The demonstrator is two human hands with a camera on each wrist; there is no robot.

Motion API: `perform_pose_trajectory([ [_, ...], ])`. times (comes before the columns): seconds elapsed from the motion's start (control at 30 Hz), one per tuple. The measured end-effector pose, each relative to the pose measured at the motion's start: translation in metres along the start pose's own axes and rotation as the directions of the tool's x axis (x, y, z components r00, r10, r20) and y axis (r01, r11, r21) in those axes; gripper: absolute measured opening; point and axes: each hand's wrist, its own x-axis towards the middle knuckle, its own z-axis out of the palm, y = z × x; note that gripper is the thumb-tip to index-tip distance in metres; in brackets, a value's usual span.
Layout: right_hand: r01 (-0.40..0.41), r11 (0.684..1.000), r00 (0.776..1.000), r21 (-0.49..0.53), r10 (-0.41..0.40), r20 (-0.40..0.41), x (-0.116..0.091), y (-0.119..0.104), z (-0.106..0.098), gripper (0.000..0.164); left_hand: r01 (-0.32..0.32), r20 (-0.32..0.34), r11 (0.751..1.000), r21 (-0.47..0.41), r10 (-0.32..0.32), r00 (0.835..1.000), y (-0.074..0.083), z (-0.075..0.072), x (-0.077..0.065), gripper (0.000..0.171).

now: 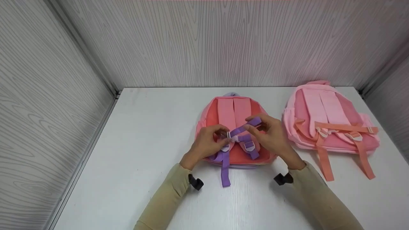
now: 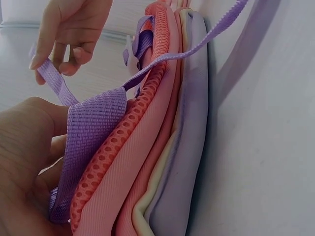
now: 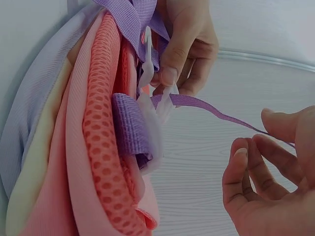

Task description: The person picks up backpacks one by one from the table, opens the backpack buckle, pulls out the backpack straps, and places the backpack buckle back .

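A coral-pink backpack (image 1: 209, 115) lies back side up on the white table, its shoulder straps folded over it. My left hand (image 1: 208, 140) pinches a white plastic buckle (image 1: 228, 134) on the purple webbing strap. In the right wrist view, the left thumb presses on the buckle (image 3: 166, 104). My right hand (image 1: 270, 134) holds the loose purple strap end (image 1: 254, 121) between thumb and fingers, drawn out up and to the right from the buckle. Another purple strap tail (image 1: 225, 172) hangs over the bag's lower edge. A white strap adjuster (image 1: 249, 147) sits at the right shoulder strap.
To the right lies a second pink backpack (image 1: 348, 111) with orange straps (image 1: 326, 163) hanging down toward the front. Wood-patterned panels (image 1: 223, 44) stand at the back and sides of the white table (image 1: 143, 127). Black wrist cameras (image 1: 195, 182) are strapped on both sleeves.
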Motion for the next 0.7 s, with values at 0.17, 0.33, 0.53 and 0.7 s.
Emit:
perform_pose_trajectory([
  [0.17,-0.081,0.997,0.996,0.003,0.081,-0.041,-0.004,-0.001,-0.01,0.02,-0.009,-0.001,1.0,0.017,0.009,1.0,0.0,0.0,0.0,0.027],
  [0.33,-0.202,0.979,0.976,0.031,0.204,-0.08,-0.01,-0.003,-0.021,0.015,-0.025,-0.007,0.999,0.039,0.025,1.0,0.0,0.0,0.001,0.028],
  [0.53,-0.279,0.957,0.952,0.081,0.286,-0.106,-0.017,-0.002,-0.032,0.017,-0.042,-0.019,0.997,0.065,0.044,0.999,0.0,0.0,0.002,0.029],
  [0.7,-0.316,0.945,0.94,0.084,0.324,-0.106,-0.022,0.002,-0.038,0.022,-0.059,-0.022,0.995,0.079,0.061,0.998,0.002,0.0,0.002,0.028],
])
